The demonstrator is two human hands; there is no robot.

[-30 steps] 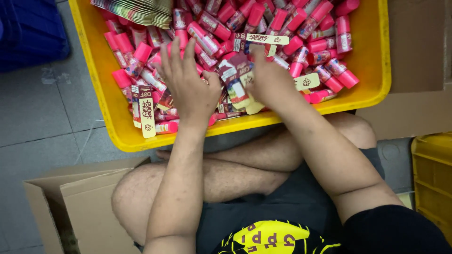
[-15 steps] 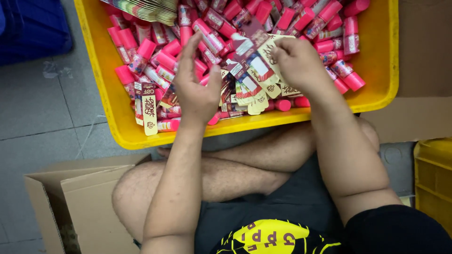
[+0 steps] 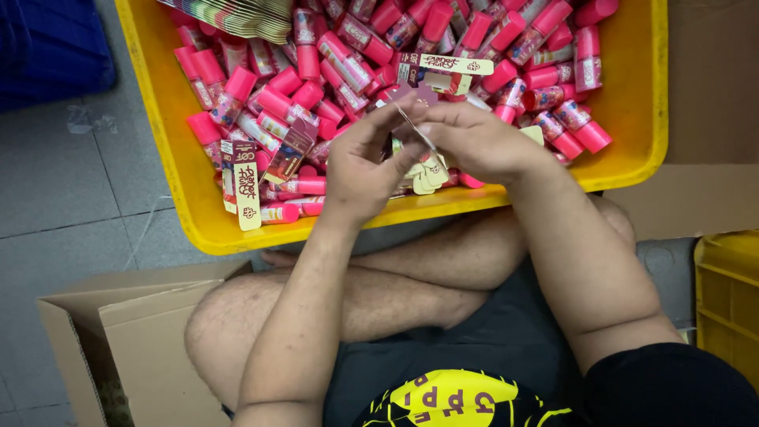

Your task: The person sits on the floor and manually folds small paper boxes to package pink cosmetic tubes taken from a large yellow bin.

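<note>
A yellow plastic bin (image 3: 162, 119) in front of my crossed legs is full of small tubes with pink caps (image 3: 273, 99) and flat printed cards. My left hand (image 3: 360, 162) and my right hand (image 3: 474, 142) meet over the bin's near edge. Together they hold a small stack of flat cards (image 3: 423, 162), with one thin card (image 3: 411, 126) pinched edge-on between the fingertips of both hands. A loose card (image 3: 247, 186) lies against the bin's left corner.
An open cardboard box (image 3: 118, 340) stands at my left knee. Another yellow crate (image 3: 727, 292) sits at the right edge. A blue crate (image 3: 47, 47) is at the top left on the grey tiled floor. Brown cardboard (image 3: 711, 119) lies right of the bin.
Both hands have lifted out of the pile of tubes and come together over the near edge. They now hold a stack of cards between them.
</note>
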